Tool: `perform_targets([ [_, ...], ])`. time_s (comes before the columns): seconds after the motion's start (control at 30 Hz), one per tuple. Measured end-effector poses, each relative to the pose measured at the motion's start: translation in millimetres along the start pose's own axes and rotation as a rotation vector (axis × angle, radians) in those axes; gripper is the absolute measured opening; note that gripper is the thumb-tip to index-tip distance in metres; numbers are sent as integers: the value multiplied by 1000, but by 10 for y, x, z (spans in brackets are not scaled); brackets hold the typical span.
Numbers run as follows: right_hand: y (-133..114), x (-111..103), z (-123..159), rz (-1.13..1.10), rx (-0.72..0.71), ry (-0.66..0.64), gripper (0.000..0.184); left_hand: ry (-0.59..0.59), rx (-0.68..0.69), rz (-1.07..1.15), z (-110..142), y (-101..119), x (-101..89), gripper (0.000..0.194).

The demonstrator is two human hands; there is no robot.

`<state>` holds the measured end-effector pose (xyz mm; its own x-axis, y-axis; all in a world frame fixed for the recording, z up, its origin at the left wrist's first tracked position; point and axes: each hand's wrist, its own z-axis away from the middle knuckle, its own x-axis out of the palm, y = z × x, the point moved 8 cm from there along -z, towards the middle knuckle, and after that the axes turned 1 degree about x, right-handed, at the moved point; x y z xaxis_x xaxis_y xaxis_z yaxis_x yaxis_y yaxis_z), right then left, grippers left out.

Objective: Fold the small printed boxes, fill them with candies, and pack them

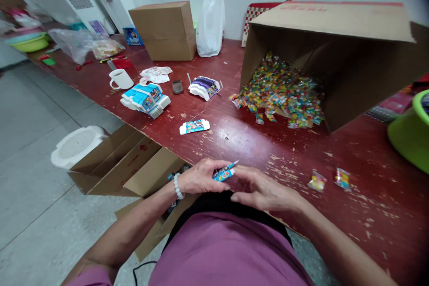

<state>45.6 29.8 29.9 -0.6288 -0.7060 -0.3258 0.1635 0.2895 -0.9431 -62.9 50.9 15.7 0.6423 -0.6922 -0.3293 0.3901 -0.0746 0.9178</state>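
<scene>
My left hand [203, 176], with a beaded bracelet at the wrist, is closed around a small blue printed carton [224, 174] at the table's front edge. A pointed flap stands up at the carton's right end. My right hand [259, 187] is beside that end, its fingertips at the flap and its thumb apart from the fingers; I see nothing held in it. On the table ahead lies one flat blue carton [195, 127]. Farther left is a banded stack of flat blue cartons [145, 99]. Two wrapped candies, a yellow-and-red one [317, 181] and another [342, 179], lie to the right.
A large cardboard box [330, 20] lies on its side, wrapped candies [284, 94] spilling from it. Purple cartons [204, 87], a white mug [120, 79], a closed box [164, 31] and a white bag [211, 22] stand behind. An open box [154, 174] is below the table edge.
</scene>
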Motion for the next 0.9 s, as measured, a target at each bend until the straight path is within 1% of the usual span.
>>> perform_targets([
  [0.07, 73, -121, 35, -19, 74, 213, 25, 37, -61, 149, 3, -69, 8, 33],
  [0.1, 113, -193, 71, -14, 114, 336, 26, 65, -96, 238, 4, -116, 19, 31],
  [0.17, 185, -308, 154, -1, 181, 550, 35, 141, -152, 418, 3, -212, 55, 33],
  [0.2, 222, -324, 174, -15, 203, 603, 41, 181, -169, 500, -3, -252, 81, 36],
  [0.23, 261, -306, 166, -51, 216, 608, 42, 208, -180, 574, -13, -281, 121, 39],
  [0.33, 369, -183, 70, -236, 209, 531, 25, 249, -175, 753, -67, -311, 258, 46],
  [0.37, 394, -172, 50, -275, 202, 541, 25, 259, -165, 786, -85, -308, 292, 45],
  [0.4, 412, -190, 47, -283, 197, 581, 28, 277, -150, 795, -100, -303, 308, 43],
  [0.47, 420, -256, 69, -226, 201, 679, 31, 351, -105, 723, -106, -283, 277, 36],
  [0.5, 413, -278, 78, -184, 209, 703, 32, 394, -86, 665, -98, -271, 249, 33],
  [0.57, 412, -276, 83, -153, 236, 704, 31, 464, -71, 591, -74, -256, 213, 31],
  [0.6, 422, -253, 79, -176, 244, 691, 29, 483, -72, 604, -66, -255, 217, 32],
  [0.67, 440, -202, 77, -253, 222, 697, 26, 494, -74, 711, -61, -262, 258, 40],
  [0.7, 453, -188, 86, -294, 200, 731, 30, 499, -74, 763, -59, -268, 280, 45],
  [0.77, 494, -185, 130, -364, 163, 849, 40, 519, -76, 799, -48, -284, 305, 53],
  [0.83, 545, -184, 172, -441, 153, 952, 41, 548, -77, 717, -22, -293, 293, 54],
  [0.9, 567, -181, 182, -500, 149, 992, 39, 598, -62, 537, 22, -267, 233, 53],
])
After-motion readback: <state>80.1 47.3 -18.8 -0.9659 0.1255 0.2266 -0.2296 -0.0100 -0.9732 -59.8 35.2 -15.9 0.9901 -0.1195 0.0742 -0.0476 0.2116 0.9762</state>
